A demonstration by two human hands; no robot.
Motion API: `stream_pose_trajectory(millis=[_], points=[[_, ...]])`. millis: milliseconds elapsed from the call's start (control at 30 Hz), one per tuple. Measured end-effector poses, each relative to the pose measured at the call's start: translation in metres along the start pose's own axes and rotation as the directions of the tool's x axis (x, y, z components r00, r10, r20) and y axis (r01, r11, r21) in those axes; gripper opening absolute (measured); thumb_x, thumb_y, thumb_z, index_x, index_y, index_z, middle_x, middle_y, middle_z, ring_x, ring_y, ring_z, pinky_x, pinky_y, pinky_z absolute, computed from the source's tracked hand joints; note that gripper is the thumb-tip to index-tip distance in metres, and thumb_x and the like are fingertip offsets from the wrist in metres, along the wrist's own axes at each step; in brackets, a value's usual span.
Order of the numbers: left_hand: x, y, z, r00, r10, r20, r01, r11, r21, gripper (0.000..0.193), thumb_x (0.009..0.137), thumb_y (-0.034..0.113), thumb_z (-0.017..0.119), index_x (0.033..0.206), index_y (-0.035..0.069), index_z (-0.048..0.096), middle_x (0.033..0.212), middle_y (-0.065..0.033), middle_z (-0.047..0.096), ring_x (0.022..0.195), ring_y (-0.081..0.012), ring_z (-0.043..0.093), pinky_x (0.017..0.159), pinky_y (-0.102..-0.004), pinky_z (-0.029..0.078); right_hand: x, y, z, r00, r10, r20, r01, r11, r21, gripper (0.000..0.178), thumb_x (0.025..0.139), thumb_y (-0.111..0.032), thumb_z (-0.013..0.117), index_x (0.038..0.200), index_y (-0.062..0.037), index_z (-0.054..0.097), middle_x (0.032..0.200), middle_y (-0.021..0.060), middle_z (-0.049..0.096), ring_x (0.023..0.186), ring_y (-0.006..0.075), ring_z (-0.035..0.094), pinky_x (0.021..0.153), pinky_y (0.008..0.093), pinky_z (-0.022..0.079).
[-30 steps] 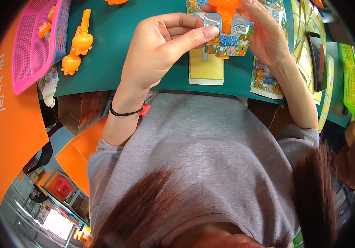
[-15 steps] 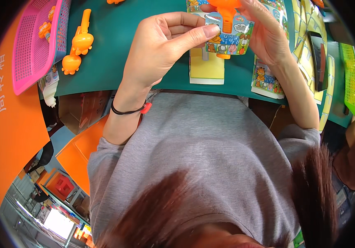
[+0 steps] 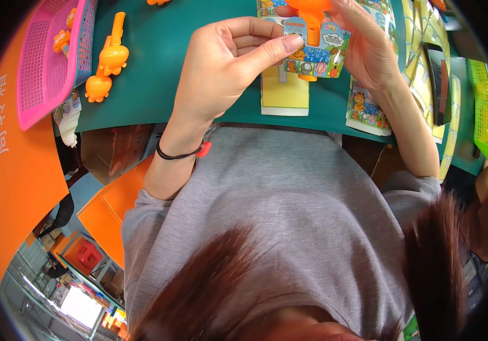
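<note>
At the top of the view, a colourful printed cartoon card [image 3: 332, 54] is held up between my hands. An orange plastic toy [image 3: 313, 25] runs through the card, its handle end poking out below. My left hand [image 3: 221, 65] is closed, thumb and fingers pinching the card's left edge. Curled round the right side of the toy and card is my right hand [image 3: 368, 51]; its fingertips are partly hidden behind them. Below lies a yellow card [image 3: 285, 94] on the green table [image 3: 159, 85]. Near my right wrist rests a printed cartoon sheet [image 3: 367, 108].
Orange toys [image 3: 113, 57] lie on the left, beside a pink mesh basket [image 3: 45, 68] with a few figures. To the right are yellow printed sheets [image 3: 420, 74], a dark phone [image 3: 438, 82] and a green basket [image 3: 482, 108]. An orange surface [image 3: 17, 170] fills the far left.
My left hand and wrist have shifted slightly right, and the card has tilted a little with them. My right hand stays nearly still.
</note>
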State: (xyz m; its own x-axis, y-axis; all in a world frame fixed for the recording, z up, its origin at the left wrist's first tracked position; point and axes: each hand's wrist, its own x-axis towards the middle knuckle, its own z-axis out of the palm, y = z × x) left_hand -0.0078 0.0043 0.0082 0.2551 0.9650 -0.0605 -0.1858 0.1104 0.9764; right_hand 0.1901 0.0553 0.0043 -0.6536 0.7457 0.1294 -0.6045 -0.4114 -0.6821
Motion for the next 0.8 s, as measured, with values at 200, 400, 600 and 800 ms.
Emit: stream_pose_trajectory(millis=[200, 400, 600, 800], points=[[-0.0003, -0.0001, 0.0016, 1.000, 0.005, -0.010, -0.005, 0.999, 0.040, 0.021, 0.087, 0.008, 0.075, 0.100, -0.009, 0.069, 0.092, -0.0120, 0.072, 0.085, -0.0127, 0.069, 0.077, -0.0234, 0.056, -0.0058, -0.0076, 0.0138, 0.951, 0.028, -0.309, -0.118, 0.955, -0.274, 0.054, 0.099, -0.030, 0.055, 0.144, -0.0040, 0.039, 0.125, 0.0168, 0.060, 0.115, 0.0248, 0.062, 0.095, 0.0368, 0.055], [-0.0010, -0.0020, 0.0032, 1.000, 0.012, -0.019, -0.012, 1.000, 0.015, 0.021, 0.087, 0.007, 0.074, 0.099, -0.009, 0.068, 0.092, -0.0125, 0.073, 0.085, -0.0130, 0.069, 0.076, -0.0234, 0.056, -0.0057, -0.0073, 0.0147, 0.951, 0.028, -0.309, -0.114, 0.957, -0.265, 0.055, 0.098, -0.029, 0.056, 0.144, -0.0038, 0.038, 0.126, 0.0169, 0.060, 0.116, 0.0255, 0.062, 0.095, 0.0370, 0.055], [-0.0028, -0.0021, 0.0052, 0.999, 0.033, -0.043, -0.029, 0.996, 0.081, 0.020, 0.087, 0.007, 0.074, 0.099, -0.008, 0.068, 0.092, -0.0130, 0.073, 0.082, -0.0129, 0.070, 0.074, -0.0231, 0.057, -0.0058, -0.0064, 0.0142, 0.952, 0.021, -0.304, -0.104, 0.961, -0.257, 0.057, 0.098, -0.029, 0.057, 0.145, -0.0035, 0.037, 0.128, 0.0171, 0.059, 0.116, 0.0258, 0.061, 0.096, 0.0373, 0.054], [-0.0032, -0.0010, 0.0050, 0.999, 0.022, -0.045, -0.017, 0.995, 0.098, 0.020, 0.088, 0.007, 0.074, 0.099, -0.008, 0.067, 0.091, -0.0133, 0.073, 0.083, -0.0126, 0.070, 0.075, -0.0229, 0.056, -0.0047, -0.0066, 0.0155, 0.939, 0.016, -0.342, -0.108, 0.962, -0.250, 0.056, 0.098, -0.027, 0.057, 0.145, -0.0031, 0.038, 0.128, 0.0170, 0.059, 0.117, 0.0252, 0.061, 0.096, 0.0364, 0.054]])
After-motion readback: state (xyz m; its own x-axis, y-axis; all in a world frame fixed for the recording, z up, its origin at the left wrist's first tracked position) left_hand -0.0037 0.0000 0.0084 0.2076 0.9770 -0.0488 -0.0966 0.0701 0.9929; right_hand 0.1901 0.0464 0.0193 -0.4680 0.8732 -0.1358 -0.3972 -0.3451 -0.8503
